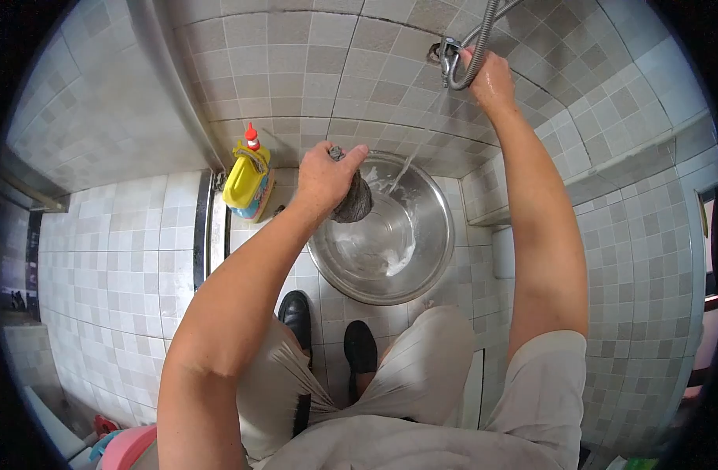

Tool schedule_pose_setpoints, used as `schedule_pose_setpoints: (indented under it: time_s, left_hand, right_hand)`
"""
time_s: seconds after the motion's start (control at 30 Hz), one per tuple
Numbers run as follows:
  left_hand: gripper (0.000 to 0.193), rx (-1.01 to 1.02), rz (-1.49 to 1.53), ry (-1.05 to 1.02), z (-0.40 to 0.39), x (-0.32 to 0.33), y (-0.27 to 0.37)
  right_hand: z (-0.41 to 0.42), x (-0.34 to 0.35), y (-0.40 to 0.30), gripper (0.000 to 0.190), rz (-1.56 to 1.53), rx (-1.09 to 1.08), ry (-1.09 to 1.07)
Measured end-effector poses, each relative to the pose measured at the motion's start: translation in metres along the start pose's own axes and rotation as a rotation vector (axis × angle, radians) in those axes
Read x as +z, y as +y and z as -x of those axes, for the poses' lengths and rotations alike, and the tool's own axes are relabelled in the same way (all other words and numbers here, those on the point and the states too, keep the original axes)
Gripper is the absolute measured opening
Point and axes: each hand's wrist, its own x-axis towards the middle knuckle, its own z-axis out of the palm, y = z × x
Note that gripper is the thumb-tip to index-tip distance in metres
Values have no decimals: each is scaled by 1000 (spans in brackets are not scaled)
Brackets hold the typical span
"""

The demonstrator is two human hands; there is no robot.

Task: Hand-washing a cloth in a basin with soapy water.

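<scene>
A crumpled dark grey cloth (353,201) is bunched in my left hand (326,176), above the left part of a round stainless steel basin (320,258). Up at the tiled wall, my right hand (493,79) grips a chrome tap (448,50), its fingertips partly hidden behind a flexible metal hose (480,53). A thin stream of water (414,150) runs from the tap down into the basin. Shallow water and white suds (401,258) lie on the basin's bottom.
Left of the basin stands a yellow detergent bottle (247,182) with a red cap. A dark raised sill (203,235) edges the floor there. My black shoes (360,346) are just before the basin. Lower left is a pink plastic container (132,449).
</scene>
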Motion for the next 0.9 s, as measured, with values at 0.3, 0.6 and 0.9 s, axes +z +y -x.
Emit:
schedule_pose_setpoints:
  time_s: [0.3, 0.6, 0.9]
  left_hand:
    - [50, 12, -19, 8, 0, -4, -1]
    - [55, 4, -23, -45, 4, -5, 7]
    - [51, 73, -16, 18, 1, 23, 3]
  right_hand:
    - [-7, -1, 7, 33, 45, 49, -55]
    - [46, 22, 12, 39, -15, 342, 99]
    - [198, 29, -63, 24, -717, 702, -827]
